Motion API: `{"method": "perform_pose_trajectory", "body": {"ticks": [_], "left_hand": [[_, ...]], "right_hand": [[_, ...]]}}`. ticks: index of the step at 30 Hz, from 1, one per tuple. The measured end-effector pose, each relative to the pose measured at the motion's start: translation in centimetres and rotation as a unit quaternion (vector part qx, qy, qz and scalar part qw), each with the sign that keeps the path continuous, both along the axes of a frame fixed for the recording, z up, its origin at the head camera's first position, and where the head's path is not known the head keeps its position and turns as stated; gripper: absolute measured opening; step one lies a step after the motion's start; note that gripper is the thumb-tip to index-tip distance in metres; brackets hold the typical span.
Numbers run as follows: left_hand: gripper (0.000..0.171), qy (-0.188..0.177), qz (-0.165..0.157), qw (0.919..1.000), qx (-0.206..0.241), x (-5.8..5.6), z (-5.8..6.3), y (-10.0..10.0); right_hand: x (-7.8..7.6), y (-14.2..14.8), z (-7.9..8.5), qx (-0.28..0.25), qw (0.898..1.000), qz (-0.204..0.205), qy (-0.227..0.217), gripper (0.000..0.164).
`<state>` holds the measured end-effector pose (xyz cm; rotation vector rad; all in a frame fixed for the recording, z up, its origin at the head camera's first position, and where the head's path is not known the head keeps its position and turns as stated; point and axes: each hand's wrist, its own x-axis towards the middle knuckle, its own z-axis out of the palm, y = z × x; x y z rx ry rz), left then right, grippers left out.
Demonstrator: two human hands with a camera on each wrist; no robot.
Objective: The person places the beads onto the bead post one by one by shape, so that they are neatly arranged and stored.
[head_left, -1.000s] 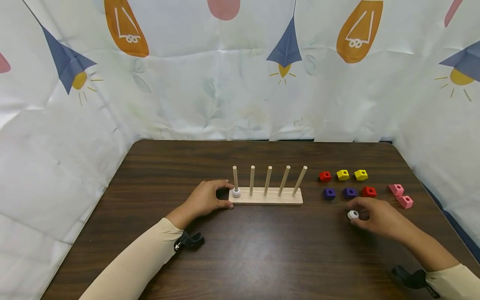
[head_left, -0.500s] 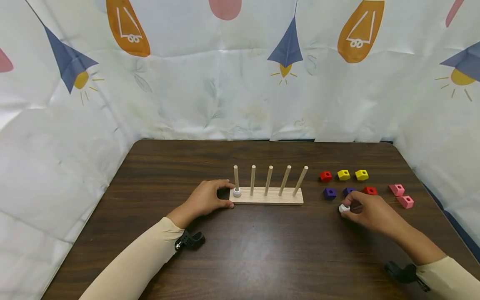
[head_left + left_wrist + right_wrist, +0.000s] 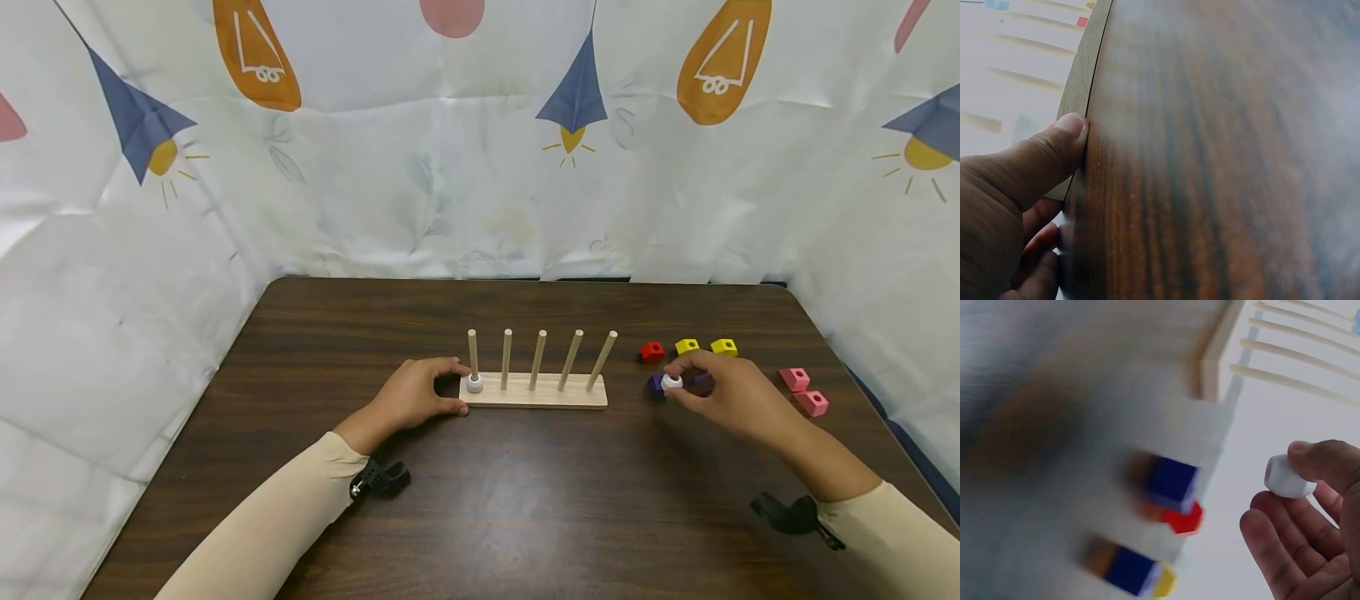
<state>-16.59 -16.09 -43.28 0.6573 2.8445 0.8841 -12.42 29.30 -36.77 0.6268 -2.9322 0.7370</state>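
A wooden peg board (image 3: pixel 532 401) with several upright pegs stands mid-table. One white bead (image 3: pixel 475 386) sits at the bottom of its leftmost peg. My left hand (image 3: pixel 405 400) grips the board's left end; in the left wrist view the thumb (image 3: pixel 1054 147) presses along its side edge. To the right of the board, my right hand (image 3: pixel 742 404) pinches another white bead (image 3: pixel 1285 477) between thumb and fingers. In the head view that bead overlaps a dark blue bead (image 3: pixel 655 388), and the right hand hides some of the beads behind it.
Red (image 3: pixel 652 352) and yellow beads (image 3: pixel 686 346) lie in a far row right of the board. Two pink beads (image 3: pixel 812 404) are further right. Blue beads (image 3: pixel 1172 482) lie below the right hand. White printed cloth (image 3: pixel 465 200) hangs behind the table.
The right hand has lifted the white bead and carried it left and farther away, over the blue beads. The left hand keeps its hold on the board.
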Motion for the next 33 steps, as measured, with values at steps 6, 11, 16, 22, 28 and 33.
{"method": "perform_pose_trajectory", "body": {"ticks": [6, 11, 16, 22, 28, 33], "left_hand": [[0.055, 0.004, -0.002, 1.0, 0.001, 0.1, 0.1, 0.0], [0.055, 0.001, 0.0, 1.0, -0.001, 0.1, 0.2, 0.1], [0.055, 0.003, -0.002, 1.0, -0.003, 0.1, 0.1, 0.1], [0.055, -0.003, 0.002, 1.0, -0.005, 0.0, 0.1, 0.0], [0.054, -0.001, 0.001, 1.0, -0.003, 0.0, -0.1, 0.0], [0.055, 0.0, 0.001, 1.0, -0.002, 0.0, -0.1, 0.0]], "right_hand": [[-0.5, -1.3, 2.1, -0.022, 0.999, 0.02, 0.036, 0.023], [-0.8, -2.5, 3.5, -0.032, 0.998, 0.03, 0.051, 0.019], [-1.3, -3.5, 4.7, -0.032, 0.997, 0.035, 0.066, 0.021], [-1.6, -4.6, 5.9, -0.047, 0.996, 0.041, 0.071, 0.024], [-2.1, -5.5, 6.5, -0.061, 0.99, 0.068, 0.106, 0.028], [-2.5, -6.5, 6.8, -0.076, 0.987, 0.081, 0.113, 0.029]]}}
